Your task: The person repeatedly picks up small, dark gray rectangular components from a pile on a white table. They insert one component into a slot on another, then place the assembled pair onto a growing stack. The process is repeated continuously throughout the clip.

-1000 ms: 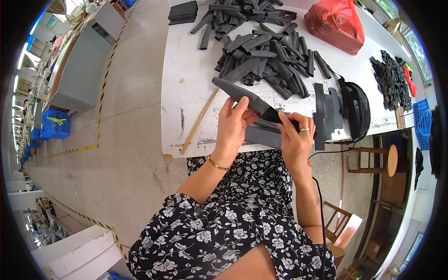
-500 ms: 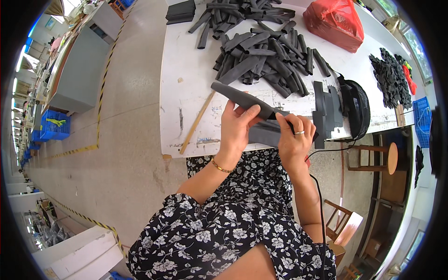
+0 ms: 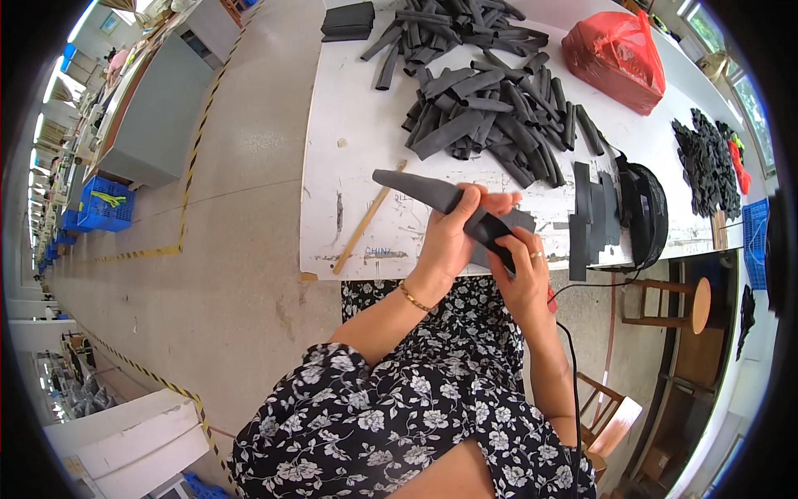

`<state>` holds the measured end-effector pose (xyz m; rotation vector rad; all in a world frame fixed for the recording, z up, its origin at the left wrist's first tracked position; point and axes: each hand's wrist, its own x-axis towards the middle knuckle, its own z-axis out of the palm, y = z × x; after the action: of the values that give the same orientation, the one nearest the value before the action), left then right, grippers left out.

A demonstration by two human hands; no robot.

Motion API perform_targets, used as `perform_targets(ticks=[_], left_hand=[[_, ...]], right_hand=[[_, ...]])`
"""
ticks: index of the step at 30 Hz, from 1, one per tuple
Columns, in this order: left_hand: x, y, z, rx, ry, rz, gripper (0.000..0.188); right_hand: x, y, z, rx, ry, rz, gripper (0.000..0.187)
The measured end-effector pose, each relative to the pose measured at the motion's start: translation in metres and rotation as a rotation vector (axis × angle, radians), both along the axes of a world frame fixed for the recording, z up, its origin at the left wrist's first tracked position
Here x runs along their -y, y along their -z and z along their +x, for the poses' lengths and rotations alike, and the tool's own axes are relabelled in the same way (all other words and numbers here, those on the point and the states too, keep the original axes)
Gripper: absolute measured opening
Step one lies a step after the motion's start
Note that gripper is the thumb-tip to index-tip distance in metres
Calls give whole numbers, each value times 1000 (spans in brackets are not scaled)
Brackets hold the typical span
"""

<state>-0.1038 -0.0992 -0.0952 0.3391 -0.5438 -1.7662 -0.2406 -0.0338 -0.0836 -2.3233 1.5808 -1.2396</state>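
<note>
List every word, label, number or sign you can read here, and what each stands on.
Blue printed capitals, one word, legible but not copied out: on the scuffed white tabletop, near its front edge.
Smaller letters, too blurred to read whole: same tabletop, right of the thin tan stick.
None readable on the dark grey soft tube in the hands.

Bright indoor light, fisheye distortion.
Windows (image 3: 755, 116) glare, upper right; red bag (image 3: 611, 62) gleams; straight edges bow toward the periphery.
</note>
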Motion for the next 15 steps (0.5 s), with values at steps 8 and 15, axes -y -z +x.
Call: perform_targets(ticks=[8,15], left_hand=[[9,-1,11,-121,-79,202,22],[6,-10,3,-108,-141,215,22]], right_hand=[[11,-8,5,-31,-77,-45,31],[22,-6,17,-67,-103,-121,26]])
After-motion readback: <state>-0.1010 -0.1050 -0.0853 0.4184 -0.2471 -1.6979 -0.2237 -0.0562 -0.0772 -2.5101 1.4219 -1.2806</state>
